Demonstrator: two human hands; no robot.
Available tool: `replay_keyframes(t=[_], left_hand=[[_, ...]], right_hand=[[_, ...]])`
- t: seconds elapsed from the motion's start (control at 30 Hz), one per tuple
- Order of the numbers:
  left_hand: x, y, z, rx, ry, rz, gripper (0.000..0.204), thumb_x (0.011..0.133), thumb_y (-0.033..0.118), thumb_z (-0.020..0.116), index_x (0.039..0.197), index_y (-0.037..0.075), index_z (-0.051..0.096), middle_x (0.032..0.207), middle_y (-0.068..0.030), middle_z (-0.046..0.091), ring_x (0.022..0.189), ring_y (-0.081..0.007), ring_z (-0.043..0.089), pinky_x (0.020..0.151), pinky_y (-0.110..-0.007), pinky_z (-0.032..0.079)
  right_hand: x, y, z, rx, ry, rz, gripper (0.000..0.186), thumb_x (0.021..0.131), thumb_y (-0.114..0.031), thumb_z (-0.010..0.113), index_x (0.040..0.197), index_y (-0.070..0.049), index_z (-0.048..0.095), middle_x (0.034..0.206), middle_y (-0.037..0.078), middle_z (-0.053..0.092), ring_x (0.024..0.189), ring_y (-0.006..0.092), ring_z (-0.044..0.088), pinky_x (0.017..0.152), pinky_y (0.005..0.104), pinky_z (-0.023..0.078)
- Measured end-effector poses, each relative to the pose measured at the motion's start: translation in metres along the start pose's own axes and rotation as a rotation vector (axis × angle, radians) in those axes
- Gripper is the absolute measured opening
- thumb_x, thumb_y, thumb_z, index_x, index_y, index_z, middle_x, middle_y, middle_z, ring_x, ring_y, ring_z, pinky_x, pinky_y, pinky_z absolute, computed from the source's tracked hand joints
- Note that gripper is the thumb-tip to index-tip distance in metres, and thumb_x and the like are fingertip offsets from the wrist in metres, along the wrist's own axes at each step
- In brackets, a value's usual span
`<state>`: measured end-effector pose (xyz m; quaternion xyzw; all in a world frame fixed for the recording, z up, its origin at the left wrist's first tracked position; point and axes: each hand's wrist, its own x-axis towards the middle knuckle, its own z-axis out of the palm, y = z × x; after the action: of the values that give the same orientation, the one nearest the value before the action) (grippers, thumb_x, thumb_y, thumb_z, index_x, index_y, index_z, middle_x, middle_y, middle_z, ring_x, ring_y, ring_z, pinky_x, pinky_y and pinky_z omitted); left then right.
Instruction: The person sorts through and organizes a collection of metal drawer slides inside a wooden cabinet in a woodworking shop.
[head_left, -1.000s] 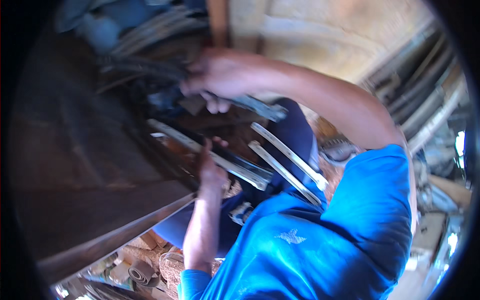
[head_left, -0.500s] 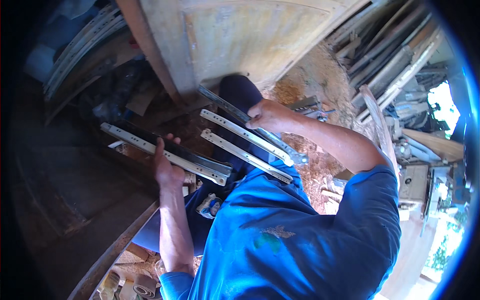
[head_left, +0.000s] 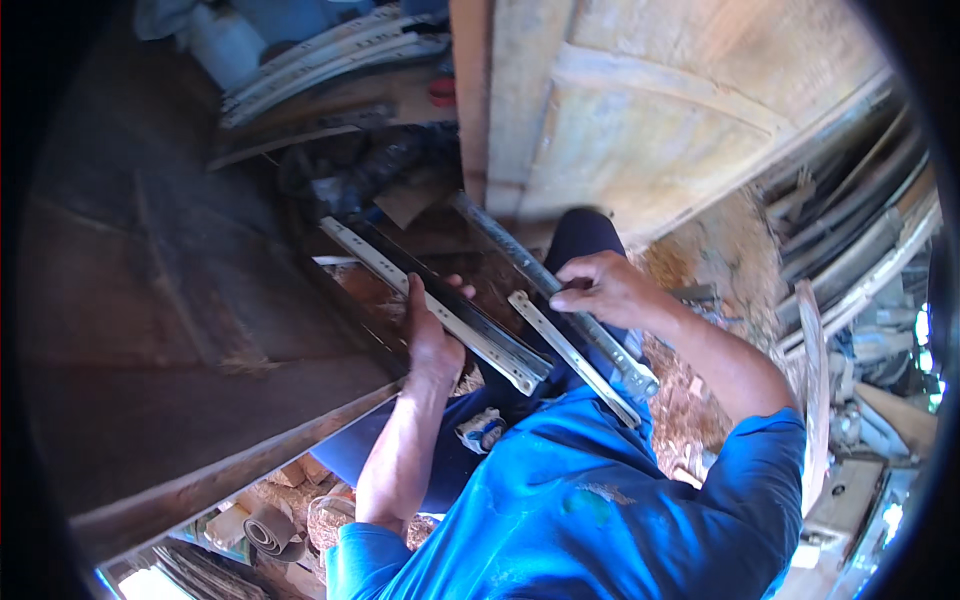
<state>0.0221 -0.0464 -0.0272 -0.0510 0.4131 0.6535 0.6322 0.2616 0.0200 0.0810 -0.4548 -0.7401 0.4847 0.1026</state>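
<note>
My left hand is closed round a white drawer rail with rows of holes and a dark metal rail beside it, both tilted across my lap. My right hand has its fingers bent round a long grey metal rail that runs above my dark-trousered leg. Between the two held bundles, a loose white rail lies on my lap. A small white-and-blue object, too small to identify, sits by my hip.
A dark wooden surface fills the left. A pale panelled door stands ahead. White strips and a red item lie at upper left. Stacked timber and sawdust are at right; a rolled strip is at lower left.
My right hand has come down from higher up with the grey rail. Two white rails showed on my lap; now one shows, the grey rail lying across where the other was. The view has shifted.
</note>
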Motion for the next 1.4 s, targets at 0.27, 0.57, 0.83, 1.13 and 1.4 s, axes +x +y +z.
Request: replay_keyframes(t=[0.27,0.57,0.83,1.13,1.4], left_hand=[[-0.007,0.001,-0.001,-0.177,-0.299,-0.084,0.054,0.097,0.062,0.04,0.115,0.014,0.06,0.107,-0.0019,0.066,0.101,-0.0169,0.062,0.092,-0.037,0.049],[-0.017,0.006,0.007,-0.155,-0.203,-0.067,0.03,0.093,0.034,0.063,0.113,0.013,0.056,0.102,-0.0102,0.066,0.09,-0.0289,0.066,0.082,-0.045,0.054],[-0.026,0.015,0.01,-0.133,-0.141,-0.078,0.032,0.094,0.038,0.062,0.113,0.013,0.055,0.104,-0.0118,0.066,0.093,-0.0306,0.066,0.085,-0.047,0.053],[-0.007,0.017,0.016,-0.038,-0.086,-0.059,0.06,0.094,0.06,0.049,0.118,0.005,0.054,0.11,-0.0105,0.064,0.093,-0.0278,0.064,0.08,-0.042,0.053],[0.018,0.024,0.013,-0.138,-0.044,0.219,0.063,0.096,0.064,0.035,0.13,0.011,0.045,0.112,-0.0112,0.062,0.095,-0.0287,0.064,0.085,-0.043,0.052]], right_hand=[[0.077,-0.057,0.081,-0.348,0.029,-0.399,0.03,0.085,-0.032,0.068,0.099,-0.006,0.071,0.084,0.018,0.069,0.081,0.0371,0.068,0.073,0.045,0.054],[0.191,-0.163,0.047,-0.772,0.557,-0.687,0.036,0.087,-0.027,0.062,0.117,-0.008,0.065,0.12,0.021,0.059,0.109,0.039,0.06,0.091,0.0467,0.051],[0.295,-0.168,0.061,-1.05,0.25,-0.578,0.044,0.089,-0.02,0.049,0.131,-0.006,0.055,0.12,0.025,0.06,0.114,0.0399,0.058,0.097,0.0452,0.047],[0.231,-0.136,0.037,-0.696,0.243,-0.463,0.028,0.091,-0.015,0.048,0.107,0.005,0.058,0.092,0.029,0.066,0.09,0.0438,0.065,0.082,0.0516,0.051],[0.193,-0.104,0.048,-0.432,0.126,-0.415,0.025,0.095,-0.021,0.053,0.105,0.001,0.058,0.087,0.029,0.064,0.086,0.0469,0.064,0.076,0.054,0.049]])
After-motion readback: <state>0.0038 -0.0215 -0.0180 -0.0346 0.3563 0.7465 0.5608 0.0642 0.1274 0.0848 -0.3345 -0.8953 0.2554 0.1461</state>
